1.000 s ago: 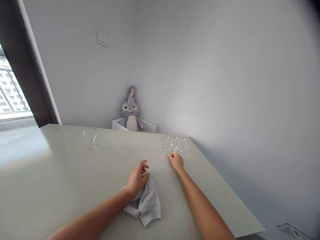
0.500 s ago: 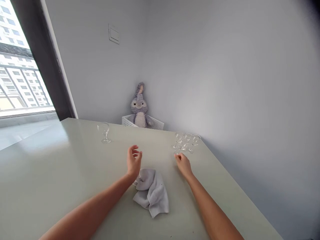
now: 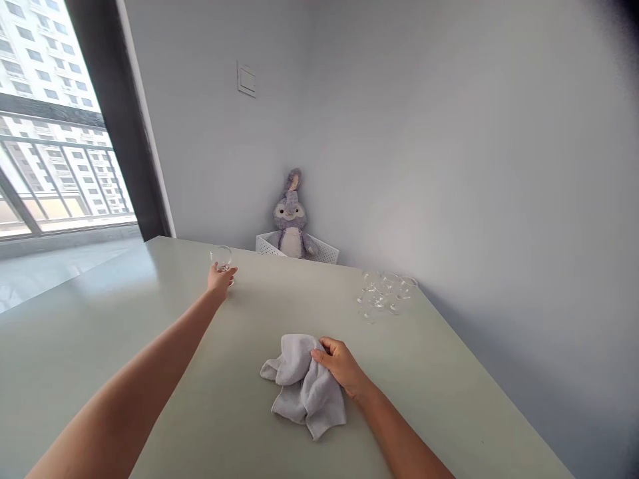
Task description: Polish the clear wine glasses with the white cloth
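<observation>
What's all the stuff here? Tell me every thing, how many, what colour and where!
Lone glass: one, clear, table's far left
Grouped glasses: several, overlapping, clear, far right
Cloth: one, grey, table middle
Table: one, pale green, in front
Bunny toy: one, purple-grey and white, in basket
Basket: one, white, behind table
Switch: one, white, left wall
Walls: two, grey, behind
Frame: one, dark, left
Railing: one, grey, outside
Buildings: uncountable, whitish, outside
Left hand: one, bare, around lone glass
Right hand: one, bare, on cloth
</observation>
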Demonstrator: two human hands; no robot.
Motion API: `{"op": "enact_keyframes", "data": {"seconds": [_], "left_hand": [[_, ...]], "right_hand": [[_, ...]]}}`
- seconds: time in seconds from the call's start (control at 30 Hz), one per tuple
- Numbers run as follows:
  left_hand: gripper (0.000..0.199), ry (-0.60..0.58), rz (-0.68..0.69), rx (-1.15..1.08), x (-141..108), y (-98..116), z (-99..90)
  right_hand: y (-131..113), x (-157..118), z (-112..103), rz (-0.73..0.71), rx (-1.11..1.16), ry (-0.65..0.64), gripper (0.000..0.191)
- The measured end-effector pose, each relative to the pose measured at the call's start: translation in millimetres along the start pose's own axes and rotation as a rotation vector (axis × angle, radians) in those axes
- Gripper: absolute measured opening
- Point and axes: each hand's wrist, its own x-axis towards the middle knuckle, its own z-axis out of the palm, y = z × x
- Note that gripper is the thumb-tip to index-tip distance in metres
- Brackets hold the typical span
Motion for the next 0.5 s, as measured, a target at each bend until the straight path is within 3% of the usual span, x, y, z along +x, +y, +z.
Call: {"op": "enact_keyframes", "data": {"seconds": [0.1,0.2,0.5], "left_hand": [[0.05,-0.044,0.016,0.058,-1.3,2.6,-1.0],[0.036,-0.073,0.085,0.145,-21.4,4.1,6.3],[0.022,-0.374,0.386,0.275,-139.0,4.9,49.0]], "right_hand": [[-2.1,-0.7,2.2,0.052,0.287,0.047,0.026],[-1.8,1.6,-1.6,0.046,0.422,0.119,0.027],[7.1,1.5,-32.0,0.129,0.361,0.446,0.046]]}}
